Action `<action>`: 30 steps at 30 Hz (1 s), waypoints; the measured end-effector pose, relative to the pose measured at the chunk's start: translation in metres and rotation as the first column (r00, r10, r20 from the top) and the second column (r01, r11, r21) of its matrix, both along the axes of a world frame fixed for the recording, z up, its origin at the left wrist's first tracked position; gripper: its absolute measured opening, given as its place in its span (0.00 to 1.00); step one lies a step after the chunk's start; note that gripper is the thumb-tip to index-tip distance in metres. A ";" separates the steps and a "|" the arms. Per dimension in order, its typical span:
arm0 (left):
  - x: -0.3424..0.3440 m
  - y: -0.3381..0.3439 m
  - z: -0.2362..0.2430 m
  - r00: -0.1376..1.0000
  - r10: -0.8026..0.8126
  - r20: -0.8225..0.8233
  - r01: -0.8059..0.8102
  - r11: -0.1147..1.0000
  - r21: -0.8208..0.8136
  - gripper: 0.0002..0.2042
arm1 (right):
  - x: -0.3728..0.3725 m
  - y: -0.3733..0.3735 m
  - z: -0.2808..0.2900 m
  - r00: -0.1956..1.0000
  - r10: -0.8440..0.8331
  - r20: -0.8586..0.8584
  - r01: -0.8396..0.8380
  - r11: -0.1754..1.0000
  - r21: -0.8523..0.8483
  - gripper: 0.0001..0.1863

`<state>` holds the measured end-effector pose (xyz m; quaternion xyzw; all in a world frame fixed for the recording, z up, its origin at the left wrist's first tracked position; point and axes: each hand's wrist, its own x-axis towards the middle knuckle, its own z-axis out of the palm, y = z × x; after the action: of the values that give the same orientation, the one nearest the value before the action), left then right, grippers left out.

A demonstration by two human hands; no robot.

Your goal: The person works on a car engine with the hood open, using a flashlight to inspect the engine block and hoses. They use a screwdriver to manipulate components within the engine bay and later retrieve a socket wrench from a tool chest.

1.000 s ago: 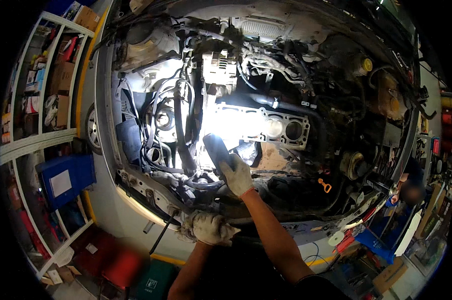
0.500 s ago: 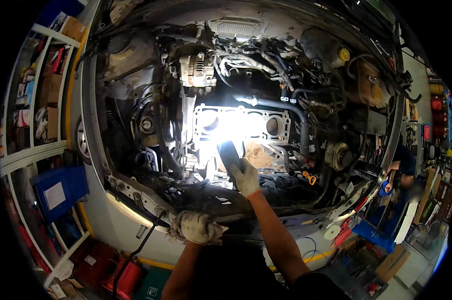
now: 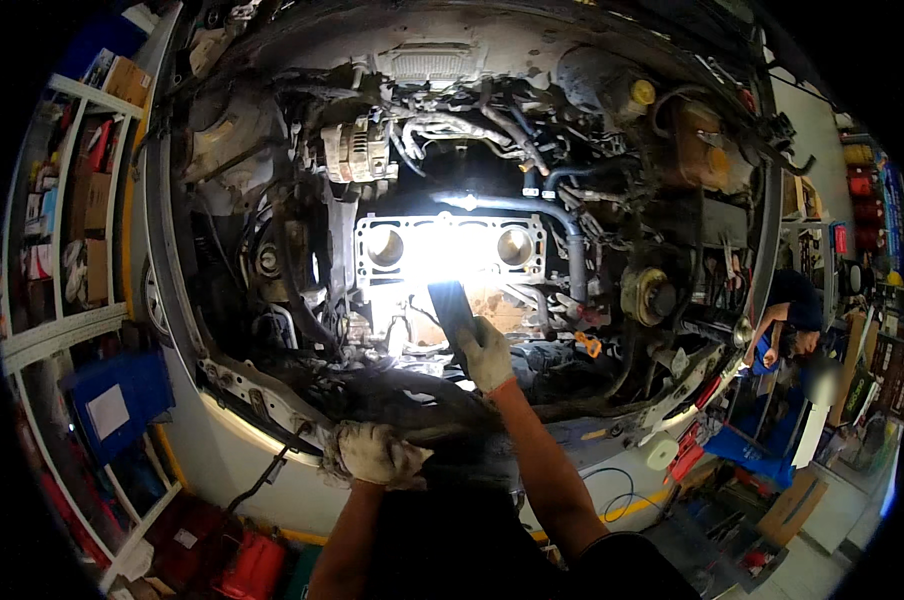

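My right hand point(image 3: 489, 358), in a pale work glove, is closed round a slim black work light point(image 3: 453, 308) pointing away from me. Its glare falls on the bare top of an engine block point(image 3: 515, 268), washing out the middle bores; a round bore shows at either end. In front of the block lies a brown patch point(image 3: 487, 303), possibly cardboard. At the front edge of the engine bay, my gloved left hand point(image 3: 370, 450) is closed on what looks like a crumpled, dirty rag point(image 3: 412, 466).
Hoses point(image 3: 572, 240), an alternator point(image 3: 355, 153) and a yellow-capped reservoir point(image 3: 642, 93) surround the block. Left stands a shelf rack point(image 3: 64, 335) with boxes and a blue folder. A co-worker point(image 3: 797, 305) is at the far right. Red cases point(image 3: 252, 565) sit low left.
The whole scene has slid left in the picture as my view turned. Relative to the block, the light has moved right, and the left bore stands out more clearly. Both hands keep their hold.
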<state>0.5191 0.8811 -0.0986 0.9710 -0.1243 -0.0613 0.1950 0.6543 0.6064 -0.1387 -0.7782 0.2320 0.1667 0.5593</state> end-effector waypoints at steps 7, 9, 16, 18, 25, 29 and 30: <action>-0.005 -0.003 0.001 0.988 -0.012 0.154 0.009 1.000 0.018 0.12 | -0.086 -0.042 0.058 0.966 -0.243 0.086 0.232 0.965 0.124 0.24; -0.007 -0.002 -0.002 0.969 0.003 0.246 0.002 1.000 -0.020 0.13 | -0.124 -0.062 0.076 0.948 -0.288 0.136 0.282 0.957 0.064 0.26; -0.017 -0.006 -0.007 0.988 -0.001 0.154 -0.006 0.999 0.048 0.14 | -0.264 -0.145 0.081 0.667 -0.734 0.126 0.679 0.669 0.302 0.17; -0.018 -0.009 -0.001 0.985 0.016 0.172 -0.026 0.998 0.058 0.13 | -0.269 -0.137 0.121 0.635 -0.758 0.148 0.691 0.644 0.329 0.12; -0.025 -0.016 0.007 0.966 0.041 0.257 -0.045 0.999 0.009 0.10 | -0.284 -0.144 0.147 0.792 -0.536 0.291 0.599 0.773 -0.208 0.18; -0.026 -0.014 0.006 0.969 0.056 0.241 -0.065 0.997 0.030 0.09 | -0.289 -0.154 0.113 0.737 -0.552 0.390 0.630 0.769 -0.102 0.21; -0.026 -0.015 0.006 0.965 0.047 0.257 -0.058 0.998 0.037 0.09 | -0.292 -0.159 0.095 0.706 -0.576 0.412 0.643 0.765 -0.033 0.21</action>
<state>0.4931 0.8666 -0.0929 0.9777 -0.1214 0.0672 0.1574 0.3627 0.4476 -0.0441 -0.7195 0.3780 -0.2024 0.5463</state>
